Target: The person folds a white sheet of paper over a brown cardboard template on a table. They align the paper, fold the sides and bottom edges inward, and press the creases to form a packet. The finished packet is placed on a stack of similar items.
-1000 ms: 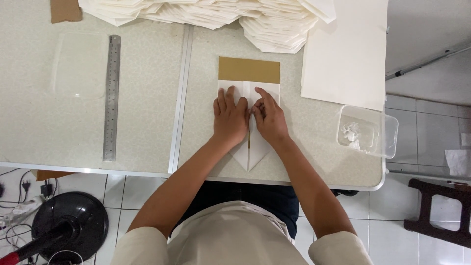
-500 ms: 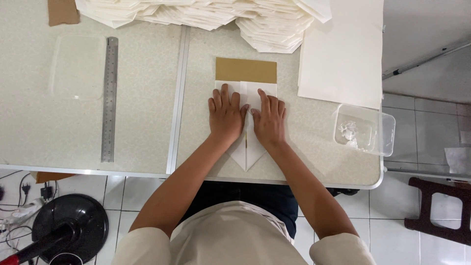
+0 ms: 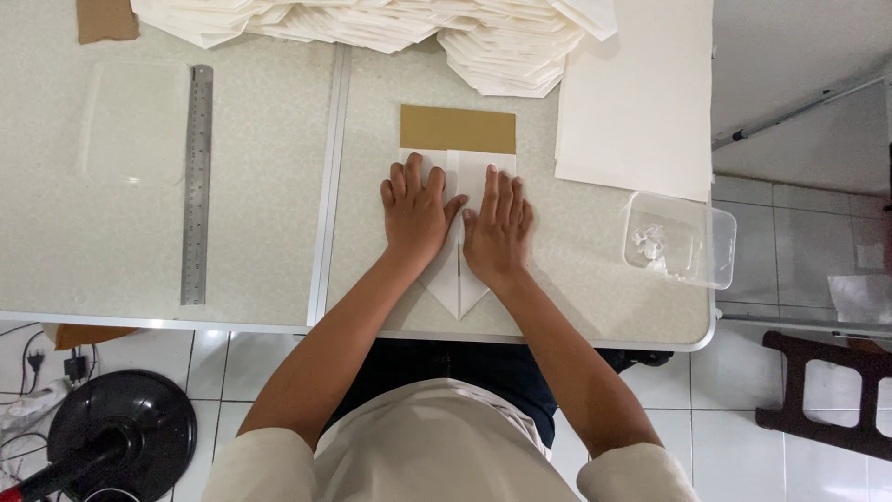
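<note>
Paper (image 3: 462, 279) lies flat under both my palms, a white sheet already folded so its near end comes to a point at 6 o'clock, just short of the table (image 3: 595, 316) edge. My left hand (image 3: 414, 216) and right hand (image 3: 497, 228) rest side by side on it, fingers spread and open, gripping nothing, pressing down on either side of the centre crease. By my judgement the two slanting folds that make the point are done and are being flattened; the square far end of the sheet is not yet folded. That far end lies on a tan card (image 3: 458, 128) at 12 o'clock, touching my fingertips' side of the sheet.

At 3 o'clock sits a clear plastic tub (image 3: 683, 244) with white scraps in it, near the table's corner. At 9 o'clock, across the table seam, a steel ruler (image 3: 196, 186) lies lengthwise, well apart. At 1 o'clock is a stack of plain white sheets (image 3: 636, 102); beyond the card, a heap of folded white pieces (image 3: 390, 23). Nothing crowds my hands.
</note>
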